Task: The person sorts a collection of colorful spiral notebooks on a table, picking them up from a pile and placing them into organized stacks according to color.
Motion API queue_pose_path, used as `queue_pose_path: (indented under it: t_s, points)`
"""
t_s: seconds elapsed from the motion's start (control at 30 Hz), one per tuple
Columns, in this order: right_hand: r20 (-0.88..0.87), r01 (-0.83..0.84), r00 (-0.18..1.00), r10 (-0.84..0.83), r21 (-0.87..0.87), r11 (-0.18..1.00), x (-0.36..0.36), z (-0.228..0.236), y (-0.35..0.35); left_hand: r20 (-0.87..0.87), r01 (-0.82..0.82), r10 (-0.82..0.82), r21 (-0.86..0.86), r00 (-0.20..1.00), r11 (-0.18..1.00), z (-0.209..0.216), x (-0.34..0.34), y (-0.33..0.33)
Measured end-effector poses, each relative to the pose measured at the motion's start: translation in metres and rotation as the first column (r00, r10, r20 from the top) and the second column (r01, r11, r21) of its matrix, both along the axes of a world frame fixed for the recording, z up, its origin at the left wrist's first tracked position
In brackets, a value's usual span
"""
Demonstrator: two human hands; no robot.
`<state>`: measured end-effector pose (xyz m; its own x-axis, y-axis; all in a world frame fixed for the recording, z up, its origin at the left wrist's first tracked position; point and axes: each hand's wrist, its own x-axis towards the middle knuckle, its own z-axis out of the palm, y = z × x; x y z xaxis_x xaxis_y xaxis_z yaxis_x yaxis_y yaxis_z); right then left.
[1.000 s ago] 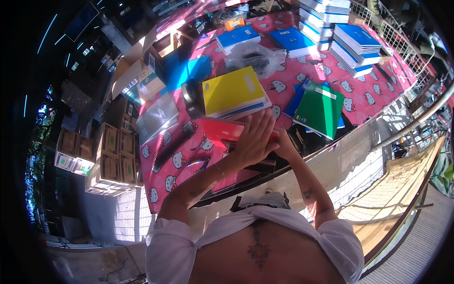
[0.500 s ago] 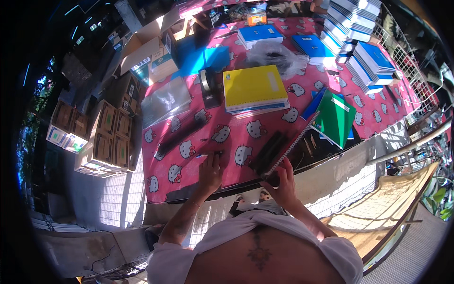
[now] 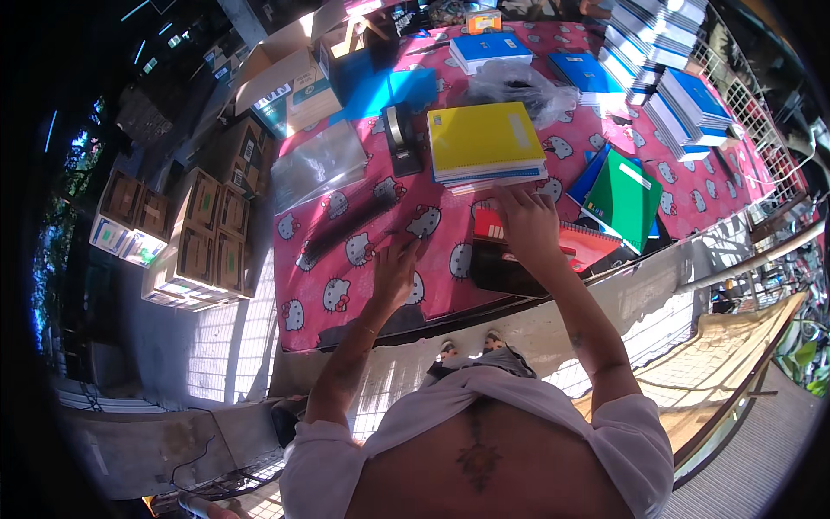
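My right hand [image 3: 531, 227] reaches over a red spiral notebook [image 3: 590, 246], its fingers stretched toward the front edge of a notebook stack. A yellow spiral notebook [image 3: 484, 138] tops that stack. The red notebook lies partly on a black object [image 3: 504, 272] at the table's near edge; my forearm covers part of it. Left of it, my left hand [image 3: 398, 272] is low over the pink patterned tablecloth [image 3: 335, 296], its fingers bent together around something small and dark that I cannot make out. A green notebook [image 3: 621, 199] lies fanned over blue ones to the right.
A black tape dispenser [image 3: 401, 143] and clear plastic sleeves [image 3: 320, 166] lie left of the stack. Behind it are a crumpled plastic bag [image 3: 523, 91] and blue notebooks [image 3: 490, 50]. Tall notebook piles [image 3: 687, 112] stand at right; cardboard boxes [image 3: 199, 238] are at left.
The spiral notebook that stood tilted by my right hand now lies flat, red side up. My right hand has moved forward to the stack. My left hand has shifted slightly forward. The view has turned a little.
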<state>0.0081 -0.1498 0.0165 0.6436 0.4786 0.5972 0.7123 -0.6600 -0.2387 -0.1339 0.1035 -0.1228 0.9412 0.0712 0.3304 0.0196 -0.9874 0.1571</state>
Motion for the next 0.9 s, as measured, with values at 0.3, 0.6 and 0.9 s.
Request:
queue_pose_path:
  t_s: [0.3, 0.6, 0.9]
  points:
    - [-0.139, -0.138, 0.978, 0.158, 0.140, 0.981, 0.001, 0.004, -0.001, 0.005, -0.076, -0.196, -0.911, 0.981, -0.406, 0.111, 0.018, -0.097]
    - [-0.057, -0.172, 0.982, 0.181, 0.130, 0.976, 0.005, -0.005, -0.006, -0.208, -0.249, -0.175, -0.933, 0.962, -0.258, 0.132, 0.037, -0.092]
    - [-0.275, -0.045, 0.958, 0.077, 0.120, 0.992, 0.040, 0.056, -0.148, -0.224, -0.048, -0.010, -0.254, 0.975, 0.966, 0.035, -0.006, -0.017]
